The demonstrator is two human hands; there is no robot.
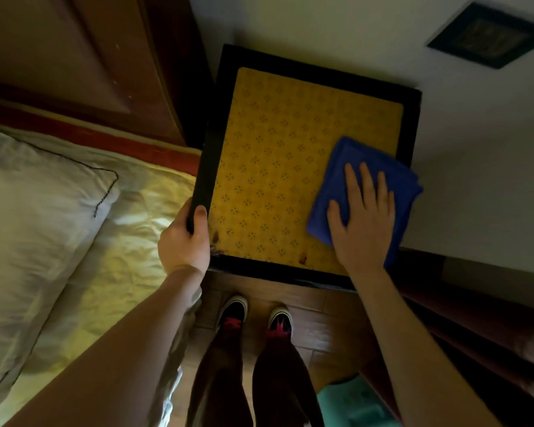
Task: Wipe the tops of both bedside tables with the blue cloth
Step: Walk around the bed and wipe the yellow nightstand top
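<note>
A bedside table (222,75) with a black frame stands against the white wall, its top covered by a yellow patterned mat (278,167). The folded blue cloth (383,167) lies on the mat's right side and overhangs the right edge. My right hand (363,220) presses flat on the cloth, fingers spread. My left hand (184,238) grips the table's front left corner, thumb on the black rim. Small reddish stains show near the mat's front edge.
A bed with a white pillow (34,217) and pale sheet (121,257) lies to the left, with a wooden headboard (84,57) behind. My shoes (233,312) stand on the wood-tile floor. A dark framed picture (487,35) hangs on the wall. Dark wooden furniture (475,318) sits at right.
</note>
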